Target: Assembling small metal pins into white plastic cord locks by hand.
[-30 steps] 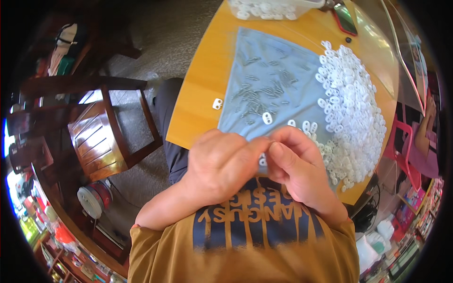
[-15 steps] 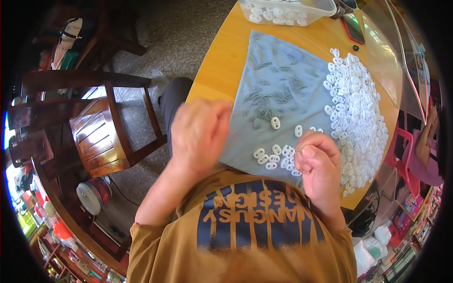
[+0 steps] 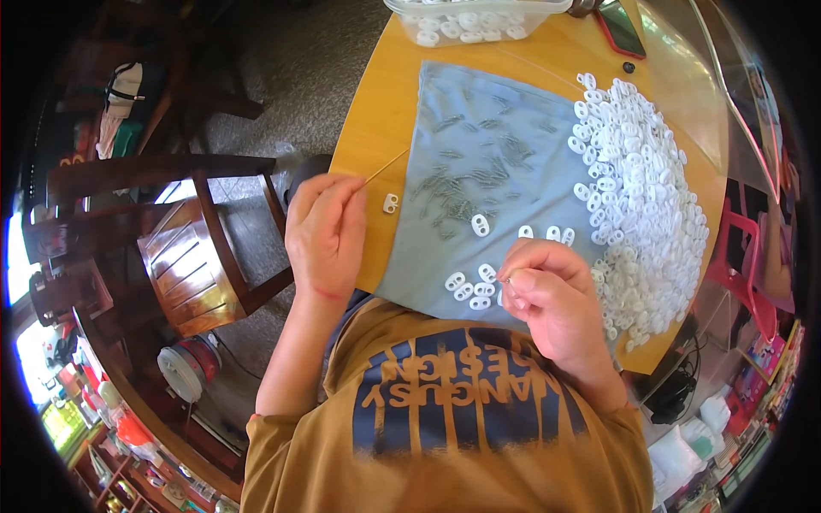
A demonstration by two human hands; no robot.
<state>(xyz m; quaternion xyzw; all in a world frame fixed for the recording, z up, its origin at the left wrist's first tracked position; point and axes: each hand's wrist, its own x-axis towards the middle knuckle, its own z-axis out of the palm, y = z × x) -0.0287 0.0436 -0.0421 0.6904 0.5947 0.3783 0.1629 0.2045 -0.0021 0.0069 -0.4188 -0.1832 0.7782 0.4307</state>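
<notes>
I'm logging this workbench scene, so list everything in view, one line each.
table: one, orange-yellow, round, ahead.
cloth: one, grey-blue, spread on the table.
white plastic pieces: many, heaped along the cloth's right side; a few loose near the hands.
metal pins: many, grey, scattered mid-cloth.
clear tub: one, holding white pieces, far edge.
wooden chair: one, brown, left.
left hand: pinching a thin pin.
right hand: fingertips pinched over the loose pieces.

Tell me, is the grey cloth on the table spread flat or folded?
Spread flat: the grey cloth lies open on the table, with white pieces heaped on it.
</notes>
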